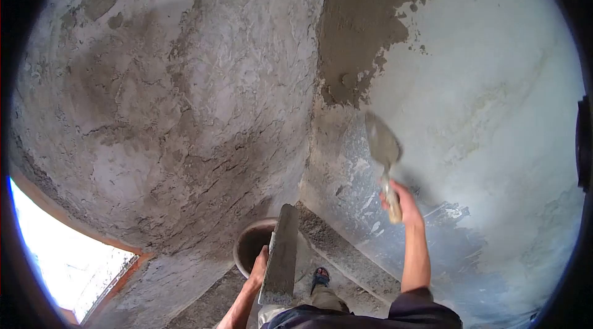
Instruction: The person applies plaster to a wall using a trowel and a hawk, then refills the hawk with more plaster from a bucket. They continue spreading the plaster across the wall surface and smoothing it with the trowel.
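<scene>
My right hand is wrapped round the handle of a pointed trowel, whose blade points up in front of the right wall, just below the dark plaster patch. The blade looks slightly blurred. At the lower middle, my left hand grips a long flat board by its left edge; part of the fingers is hidden behind it. A round bucket stands beyond my left hand, partly covered by the board.
A rough plastered wall fills the left and meets the smoother pale wall at a corner. A ledge runs along the right wall's foot. My sandalled foot is below. A bright opening lies at lower left.
</scene>
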{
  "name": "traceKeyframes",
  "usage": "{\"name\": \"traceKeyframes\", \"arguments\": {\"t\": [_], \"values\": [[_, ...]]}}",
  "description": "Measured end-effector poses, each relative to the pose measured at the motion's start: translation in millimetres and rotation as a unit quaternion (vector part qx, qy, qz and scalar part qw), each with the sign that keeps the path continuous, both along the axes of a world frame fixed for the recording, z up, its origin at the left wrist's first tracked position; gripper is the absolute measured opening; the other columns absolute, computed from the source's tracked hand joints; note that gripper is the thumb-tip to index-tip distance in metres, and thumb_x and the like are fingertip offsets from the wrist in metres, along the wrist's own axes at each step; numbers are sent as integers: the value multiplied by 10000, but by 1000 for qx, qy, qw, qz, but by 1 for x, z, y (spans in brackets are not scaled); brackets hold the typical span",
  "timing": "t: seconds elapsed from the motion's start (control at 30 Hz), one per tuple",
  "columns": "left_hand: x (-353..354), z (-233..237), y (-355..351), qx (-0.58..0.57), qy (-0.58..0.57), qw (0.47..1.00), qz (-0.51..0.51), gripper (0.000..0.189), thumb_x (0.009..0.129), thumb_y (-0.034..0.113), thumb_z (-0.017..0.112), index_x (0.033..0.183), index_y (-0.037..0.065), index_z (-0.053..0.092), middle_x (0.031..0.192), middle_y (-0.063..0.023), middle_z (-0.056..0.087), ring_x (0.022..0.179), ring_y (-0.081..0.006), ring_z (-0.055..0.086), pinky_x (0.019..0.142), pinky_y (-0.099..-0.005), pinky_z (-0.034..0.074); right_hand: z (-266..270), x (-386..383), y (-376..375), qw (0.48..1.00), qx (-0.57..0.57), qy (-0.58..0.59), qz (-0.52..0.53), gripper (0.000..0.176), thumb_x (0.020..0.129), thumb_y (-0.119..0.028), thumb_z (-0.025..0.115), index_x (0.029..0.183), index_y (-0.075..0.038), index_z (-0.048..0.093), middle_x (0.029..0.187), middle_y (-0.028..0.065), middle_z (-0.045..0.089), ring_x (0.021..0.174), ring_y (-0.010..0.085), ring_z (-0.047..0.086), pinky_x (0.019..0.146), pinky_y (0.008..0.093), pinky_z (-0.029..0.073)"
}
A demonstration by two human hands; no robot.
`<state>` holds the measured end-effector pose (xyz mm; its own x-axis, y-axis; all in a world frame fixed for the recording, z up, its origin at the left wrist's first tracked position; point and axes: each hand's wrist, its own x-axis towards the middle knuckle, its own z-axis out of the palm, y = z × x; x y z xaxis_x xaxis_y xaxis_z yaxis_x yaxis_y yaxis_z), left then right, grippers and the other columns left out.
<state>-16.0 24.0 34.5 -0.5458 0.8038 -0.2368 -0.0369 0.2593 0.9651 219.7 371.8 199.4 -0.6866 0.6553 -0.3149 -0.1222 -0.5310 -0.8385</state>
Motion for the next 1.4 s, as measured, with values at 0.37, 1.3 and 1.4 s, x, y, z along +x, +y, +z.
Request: {"name": "traceKeyframes", "arguments": {"t": [0.37,1.3,1.4], "values": [[-24,39,3,60,-59,995,-48,493,835,200,559,1220,-72,416,1174,-236,529,1088,-178,465,938,-338,372,-28,6,-205,900,299,-316,12,340,848,-251,620,1024,35,568,719,86,587,573,153,541,538,301,439],[-58,68,-70,81,-139,983,-91,541,882,187,572,1339,-11,361,1304,-106,464,1166,-180,438,984,-289,344,-87,-17,-199,639,620,-414,188,382,780,-205,667,1098,-14,576,1011,193,607,929,345,580,828,427,426],[-45,87,-80,33,-137,989,-50,544,885,194,568,1343,-9,357,1312,-110,458,1176,-181,434,991,-291,338,-102,-32,-179,547,732,-311,260,371,748,-171,689,1075,-36,580,963,135,557,875,317,557,785,404,415]]}}
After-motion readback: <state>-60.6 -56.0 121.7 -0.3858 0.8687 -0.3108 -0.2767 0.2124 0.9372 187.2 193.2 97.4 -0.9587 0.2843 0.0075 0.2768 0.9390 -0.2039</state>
